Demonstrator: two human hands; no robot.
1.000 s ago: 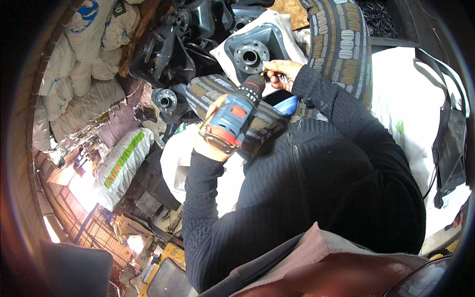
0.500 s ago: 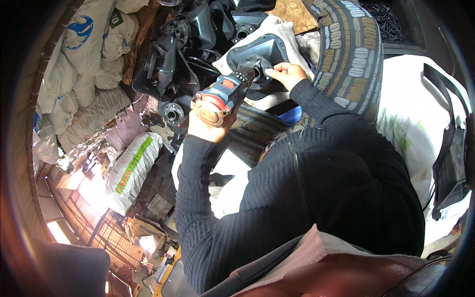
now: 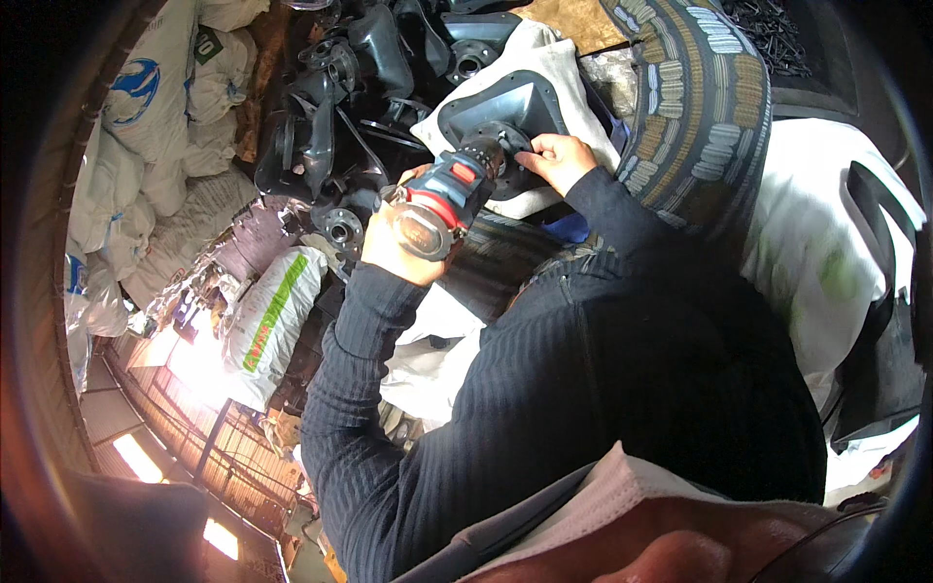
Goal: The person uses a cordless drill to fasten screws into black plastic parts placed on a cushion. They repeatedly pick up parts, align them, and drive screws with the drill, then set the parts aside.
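My left hand point(image 3: 397, 238) is wrapped round a blue-and-red cordless drill point(image 3: 457, 185). The drill's black chuck points at the round flange of a black metal part point(image 3: 530, 97), a flared, trough-shaped piece with holes along its rim. My right hand point(image 3: 566, 162) is at the flange's right side, thumb and fingers drawn together. Whatever it pinches there is too small to make out. Beneath the part lies a white cloth point(image 3: 595, 136). The drill's chuck hides some of the flange, and its tip cannot be seen clearly.
Several similar black metal parts point(image 3: 384, 49) are heaped at the far left of the work. A patterned cushioned piece point(image 3: 680, 126) curves along the right, beside a large white bag point(image 3: 807, 223). Dark small hardware point(image 3: 768, 39) fills a bin at far right. White sacks point(image 3: 146, 97) are stacked at left.
The drill has turned more upright and its chuck sits closer against the flange. My right fingers have shifted slightly down the flange's edge. The whole view has tilted a little.
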